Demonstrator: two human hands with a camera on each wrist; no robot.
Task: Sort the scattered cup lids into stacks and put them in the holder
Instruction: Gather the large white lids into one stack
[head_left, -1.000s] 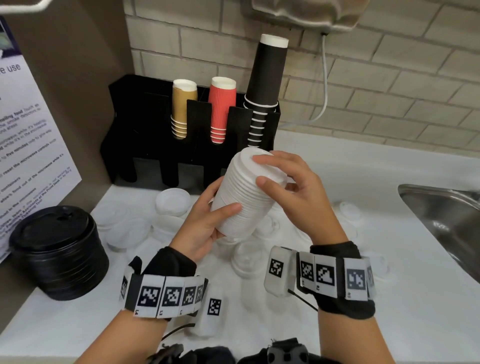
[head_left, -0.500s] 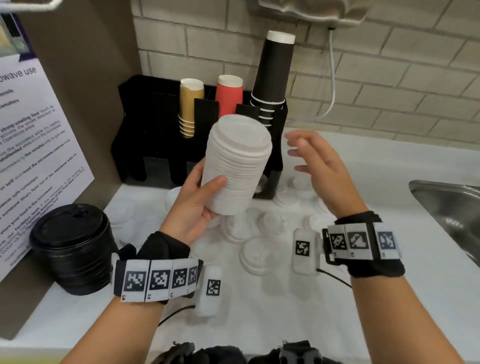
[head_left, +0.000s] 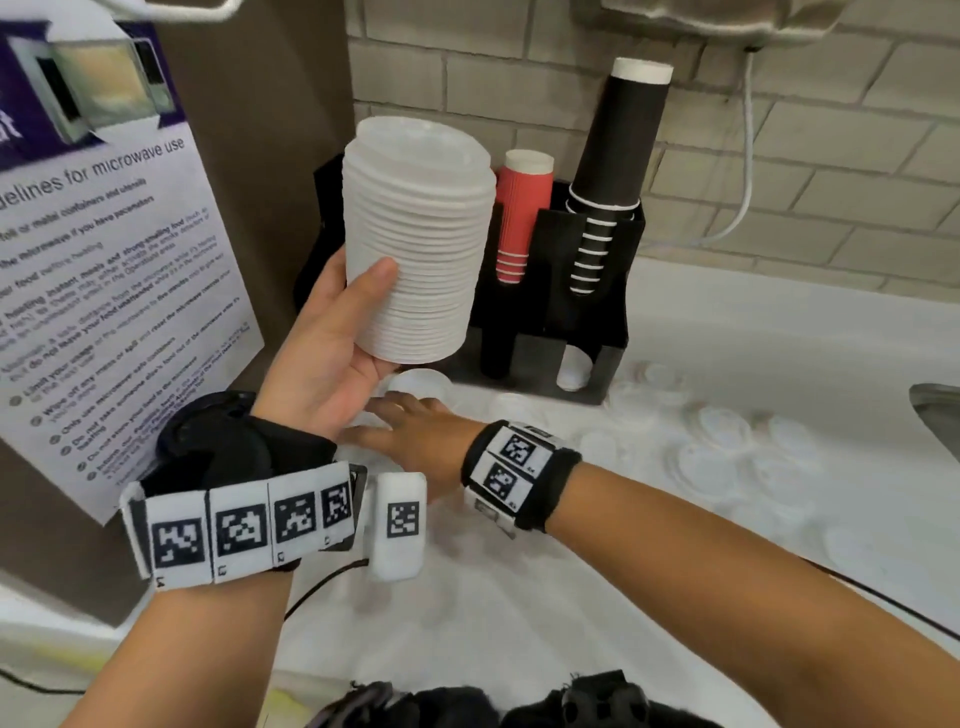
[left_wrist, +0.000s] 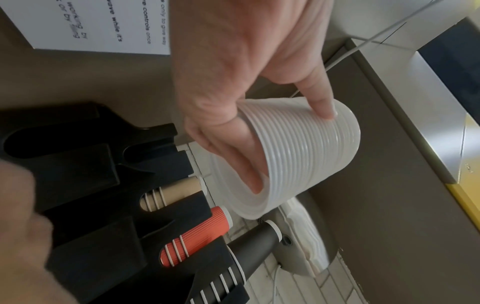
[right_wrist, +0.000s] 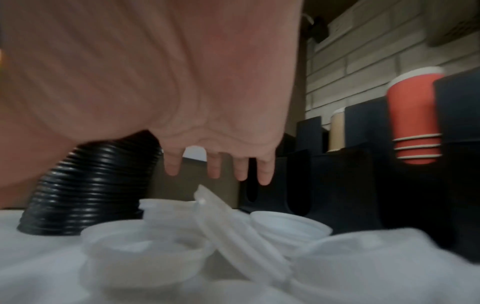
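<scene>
Held tall ribbed stack of white plastic lids (head_left: 418, 244) upright in curled left hand (head_left: 322, 358), before black slotted holder (head_left: 582, 291). Reached flat, open-fingered right hand (head_left: 415, 436) over loose translucent lids (right_wrist: 145, 244) (probably untouched). Best pinched one rim, matched size.

Loose white lids (head_left: 722, 441) crowd the counter (head_left: 779, 332) before the black holder (head_left: 582, 291). Cup stacks (head_left: 618, 171) fill its right-hand slots.

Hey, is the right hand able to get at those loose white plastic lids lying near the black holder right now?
Probably yes. The right hand is open and low over the loose white plastic lids, fingers just above them, nothing between. The left hand holds its white lid stack well above.
</scene>
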